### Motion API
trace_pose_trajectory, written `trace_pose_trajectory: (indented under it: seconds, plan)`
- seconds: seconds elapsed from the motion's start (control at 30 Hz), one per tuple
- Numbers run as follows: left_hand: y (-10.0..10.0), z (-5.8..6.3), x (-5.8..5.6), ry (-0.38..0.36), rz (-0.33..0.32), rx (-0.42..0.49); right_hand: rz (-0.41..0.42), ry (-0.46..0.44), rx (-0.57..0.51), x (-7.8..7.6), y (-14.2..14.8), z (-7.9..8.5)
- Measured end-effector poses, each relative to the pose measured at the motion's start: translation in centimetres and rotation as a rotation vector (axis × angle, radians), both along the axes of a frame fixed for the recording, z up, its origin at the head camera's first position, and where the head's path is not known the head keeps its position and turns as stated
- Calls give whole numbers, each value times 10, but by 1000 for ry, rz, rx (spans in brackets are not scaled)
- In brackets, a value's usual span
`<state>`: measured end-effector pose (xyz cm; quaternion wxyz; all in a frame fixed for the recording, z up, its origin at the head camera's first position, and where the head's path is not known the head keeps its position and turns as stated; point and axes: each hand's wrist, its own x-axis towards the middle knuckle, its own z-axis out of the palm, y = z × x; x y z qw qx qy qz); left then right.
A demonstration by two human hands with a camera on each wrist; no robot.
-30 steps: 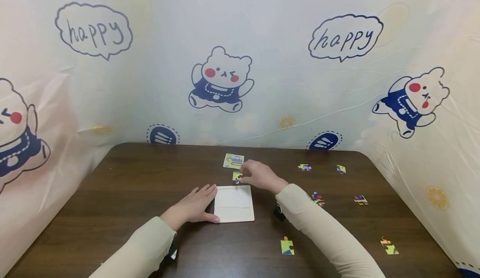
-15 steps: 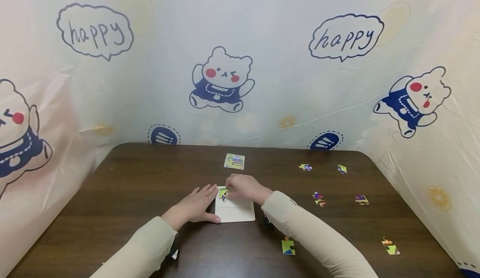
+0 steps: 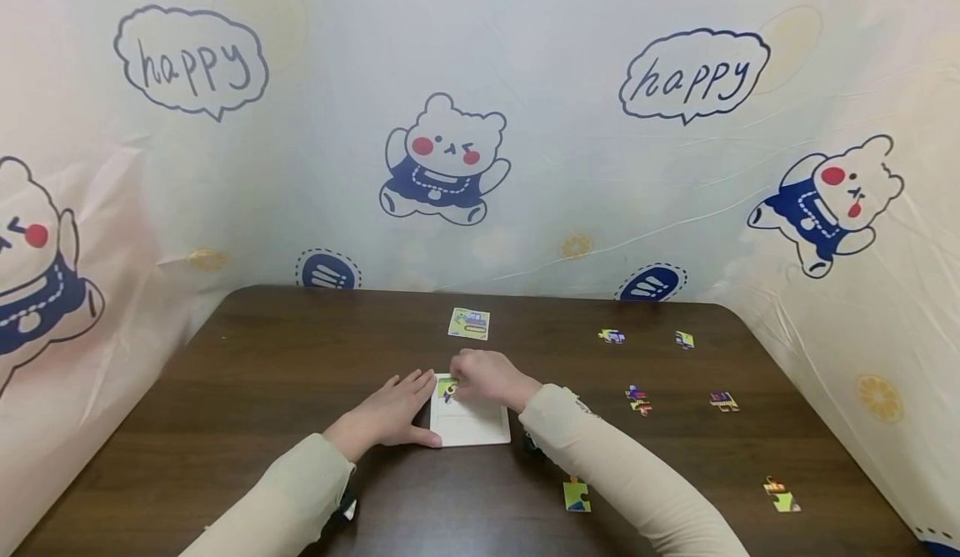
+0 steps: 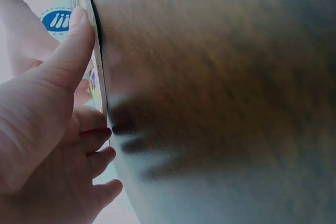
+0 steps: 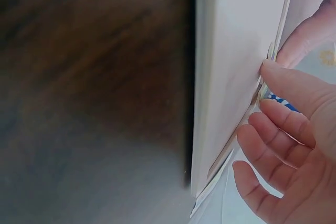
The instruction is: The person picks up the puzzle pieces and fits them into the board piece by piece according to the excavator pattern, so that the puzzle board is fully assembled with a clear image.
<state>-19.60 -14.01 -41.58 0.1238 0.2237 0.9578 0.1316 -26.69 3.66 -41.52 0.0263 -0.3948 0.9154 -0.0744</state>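
In the head view a white square puzzle tray (image 3: 472,424) lies at the middle of the table. My left hand (image 3: 386,411) rests along its left edge, fingers straight and thumb at the near corner. My right hand (image 3: 491,378) is over the tray's far part, holding a yellow-green puzzle piece (image 3: 447,388) at the far left corner inside the frame. In the right wrist view the thumb and index finger of the right hand (image 5: 294,140) come close together at the piece, which shows only as a thin edge. The left wrist view has the left hand (image 4: 47,114) against the tray's side.
A square picture card (image 3: 469,323) lies beyond the tray. Several loose puzzle pieces are spread on the right, among them a purple-striped piece (image 3: 723,401) and a green-blue piece (image 3: 577,496) beside the right sleeve. A patterned curtain (image 3: 555,165) stands behind the table (image 3: 262,357).
My right hand has brought the puzzle piece from beside the card to the tray's far left corner, and has barely shifted over the last half second. The left hand has stayed put.
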Motion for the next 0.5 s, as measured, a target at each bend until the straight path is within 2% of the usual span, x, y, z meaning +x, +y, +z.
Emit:
trace_pose_trajectory:
  seconds: [0.2,0.5]
  plan:
    - [-1,-1,0,2,-1,-2,34,-1,-21,0,1,-1]
    - [0,0,0,-1,-3,-3,39,-30,-13,1,3,0]
